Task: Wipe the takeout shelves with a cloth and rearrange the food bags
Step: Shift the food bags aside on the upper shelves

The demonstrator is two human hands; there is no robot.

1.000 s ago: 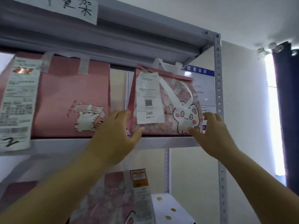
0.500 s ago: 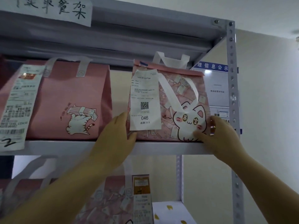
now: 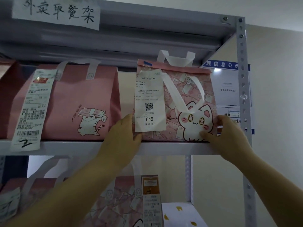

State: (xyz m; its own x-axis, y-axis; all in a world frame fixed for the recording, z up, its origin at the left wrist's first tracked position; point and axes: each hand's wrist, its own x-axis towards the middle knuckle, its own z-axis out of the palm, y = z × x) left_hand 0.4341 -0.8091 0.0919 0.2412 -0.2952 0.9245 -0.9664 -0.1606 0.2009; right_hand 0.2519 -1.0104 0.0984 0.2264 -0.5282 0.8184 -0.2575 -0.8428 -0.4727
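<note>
The head camera looks up at a grey metal rack with two shelves in view. On the upper shelf stand two pink food bags, well apart from each other with a gap of wall showing between them. The left one, a plain pink bag with a cat drawing, carries one long receipt that hangs past the shelf edge and has a handwritten "2" at its foot. The right one, a patterned cat bag, stands upright near the right post and carries one receipt reading "046", with two white handles, one up and one flopped over its front.

Two bare hands are on this patterned bag. The left hand presses against its lower left corner, fingers wrapped round the edge beside the receipt. The right hand grips the lower right corner, its thumb lying on the white cat face and its fingers behind the bag's side.

One handwritten paper sign is taped to the top beam. Behind the rack hangs one blue-headed notice.

On the lower shelf at least two more pink bags show: a patterned one with an orange-topped receipt, and a darker one at far left, blurred.
</note>
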